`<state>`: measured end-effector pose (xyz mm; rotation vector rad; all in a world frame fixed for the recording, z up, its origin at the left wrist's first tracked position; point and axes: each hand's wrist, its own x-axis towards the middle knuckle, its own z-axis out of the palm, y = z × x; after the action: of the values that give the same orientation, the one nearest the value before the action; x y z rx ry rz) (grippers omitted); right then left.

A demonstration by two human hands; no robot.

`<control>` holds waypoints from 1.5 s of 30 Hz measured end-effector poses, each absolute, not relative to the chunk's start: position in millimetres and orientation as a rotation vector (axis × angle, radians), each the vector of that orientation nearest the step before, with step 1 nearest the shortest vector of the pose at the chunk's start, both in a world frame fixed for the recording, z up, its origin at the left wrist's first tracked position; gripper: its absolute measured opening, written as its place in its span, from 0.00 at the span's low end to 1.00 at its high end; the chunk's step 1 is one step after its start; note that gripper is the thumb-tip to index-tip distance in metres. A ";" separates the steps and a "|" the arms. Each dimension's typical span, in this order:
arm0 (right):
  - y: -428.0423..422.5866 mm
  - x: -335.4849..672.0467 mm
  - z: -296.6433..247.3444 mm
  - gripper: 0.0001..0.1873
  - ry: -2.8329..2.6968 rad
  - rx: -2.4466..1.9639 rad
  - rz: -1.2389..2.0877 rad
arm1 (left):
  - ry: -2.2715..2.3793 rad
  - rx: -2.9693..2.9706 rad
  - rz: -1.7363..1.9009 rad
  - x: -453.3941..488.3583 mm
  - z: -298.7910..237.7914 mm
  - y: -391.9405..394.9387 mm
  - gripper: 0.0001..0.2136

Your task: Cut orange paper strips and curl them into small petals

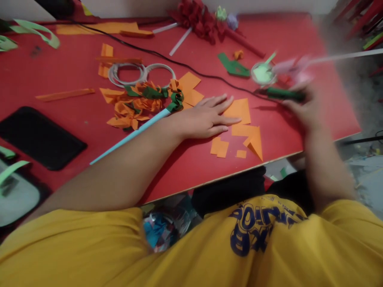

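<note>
My left hand (209, 117) lies flat on the red table, fingers stretched out, its fingertips on a square of orange paper (241, 109). More orange paper pieces (254, 139) lie just below the fingers. Beside my left wrist is an orange paper flower with green paper (176, 99) on a light blue stick (134, 137). My right hand (306, 105), smeared by motion, is closed on what looks like a green glue gun (284, 94), pointing left above the table. A black cord (191, 67) runs toward it. Part of its grip is hidden by my fingers.
Several orange paper flowers (131, 107) and white tape rolls (161, 71) lie left of centre. A black phone-like slab (43, 137) is at far left. Dark red paper flowers (197, 20) lie at the back. A round container with pale green contents (263, 73) stands near the right hand.
</note>
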<state>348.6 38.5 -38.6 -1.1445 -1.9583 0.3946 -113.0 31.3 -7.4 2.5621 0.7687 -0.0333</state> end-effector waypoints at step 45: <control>28.2 256.9 -2.5 0.12 -2.121 -1.090 0.446 | 0.766 2.557 0.013 -102.3 -2.1 29.0 0.32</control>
<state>256.9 28.2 -2.5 -1.0902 -2.1213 0.4464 -102.3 29.0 -2.1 2.5567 0.7659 0.0128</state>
